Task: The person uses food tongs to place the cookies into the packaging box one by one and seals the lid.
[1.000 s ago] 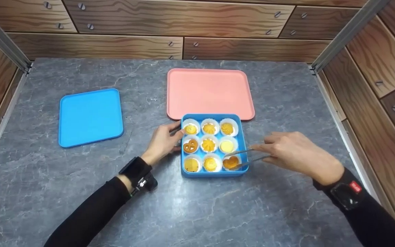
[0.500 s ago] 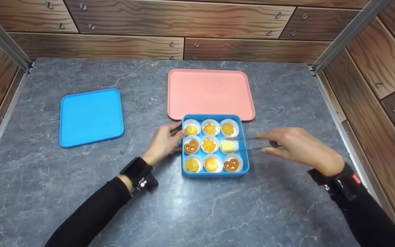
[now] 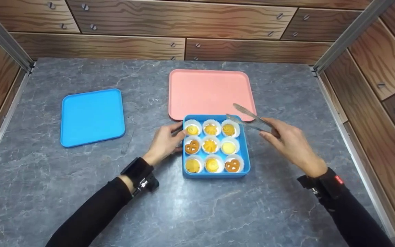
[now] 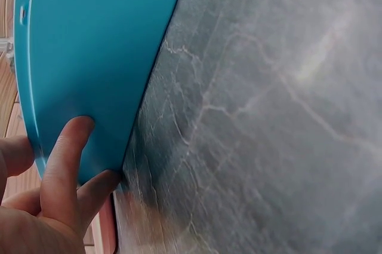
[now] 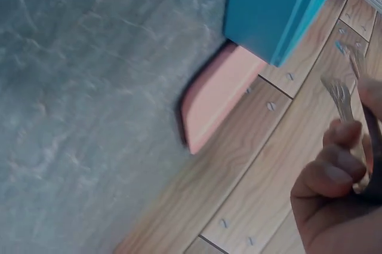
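Observation:
A blue box [image 3: 214, 175] holds rows of white paper cups with a small yellow or brown cookie in each. My left hand [image 3: 163, 141] holds the box at its left side, thumb over the rim and fingertips [image 4: 80, 125] against the outer wall. Pretzel-shaped cookies are in the front right cup [image 3: 232, 165] and the middle left one. Beyond the box's right side, my right hand [image 3: 291, 142] grips metal tongs [image 3: 242, 109]. Their tips stand apart with nothing between them, overlapping the box's back right corner and the pink tray [image 3: 207, 91] in the head view.
Behind the box lies the pink tray, its front edge close to the box's back wall. A flat blue square lid or tray [image 3: 93, 118] rests on the grey marbled table [image 3: 142, 89] at left. Wood-patterned walls [image 3: 183, 19] enclose the back and sides.
The tongs were around the front right pretzel cookie; they have let it go, risen and swung back toward the pink tray with my right hand. The left hand stays on the box.

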`<state>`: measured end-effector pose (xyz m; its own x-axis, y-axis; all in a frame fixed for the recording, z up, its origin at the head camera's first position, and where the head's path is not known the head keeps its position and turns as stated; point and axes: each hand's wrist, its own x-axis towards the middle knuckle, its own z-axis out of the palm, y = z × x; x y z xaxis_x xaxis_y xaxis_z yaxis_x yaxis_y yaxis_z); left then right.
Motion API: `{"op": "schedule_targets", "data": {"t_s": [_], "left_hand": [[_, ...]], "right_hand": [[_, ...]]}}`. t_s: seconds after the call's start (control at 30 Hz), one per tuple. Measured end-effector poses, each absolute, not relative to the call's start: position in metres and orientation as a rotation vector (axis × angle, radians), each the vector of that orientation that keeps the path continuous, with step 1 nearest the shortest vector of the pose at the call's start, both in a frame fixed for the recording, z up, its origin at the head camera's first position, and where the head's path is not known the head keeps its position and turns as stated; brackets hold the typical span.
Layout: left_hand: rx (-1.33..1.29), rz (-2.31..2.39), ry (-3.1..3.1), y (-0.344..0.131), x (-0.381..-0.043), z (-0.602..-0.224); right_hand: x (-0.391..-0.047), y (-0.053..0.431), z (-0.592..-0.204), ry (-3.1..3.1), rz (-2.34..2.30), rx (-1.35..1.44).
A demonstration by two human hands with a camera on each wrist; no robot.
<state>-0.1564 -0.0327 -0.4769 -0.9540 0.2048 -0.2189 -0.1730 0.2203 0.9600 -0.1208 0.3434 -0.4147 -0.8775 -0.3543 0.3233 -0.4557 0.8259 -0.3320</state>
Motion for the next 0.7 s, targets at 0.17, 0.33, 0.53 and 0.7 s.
{"op": "schedule_targets", "data": {"t_s": [0.17, 0.33, 0.53, 0.7], "left_hand": [[0.035, 1.799, 2.194, -0.033, -0.157, -0.477], [0.037, 1.821, 2.172, -0.033, -0.156, -0.477], [0.041, 1.832, 2.163, -0.032, -0.156, -0.477], [0.047, 1.822, 2.178, -0.032, -0.156, -0.477]], "right_hand": [[-0.125, 0.344, -0.426, -2.734, 0.633, 0.511], [-0.131, 0.347, -0.434, -2.717, 0.645, 0.393], [-0.137, 0.351, -0.443, -2.714, 0.627, 0.301], [-0.142, 0.355, -0.449, -2.783, 0.641, 0.187]]}}
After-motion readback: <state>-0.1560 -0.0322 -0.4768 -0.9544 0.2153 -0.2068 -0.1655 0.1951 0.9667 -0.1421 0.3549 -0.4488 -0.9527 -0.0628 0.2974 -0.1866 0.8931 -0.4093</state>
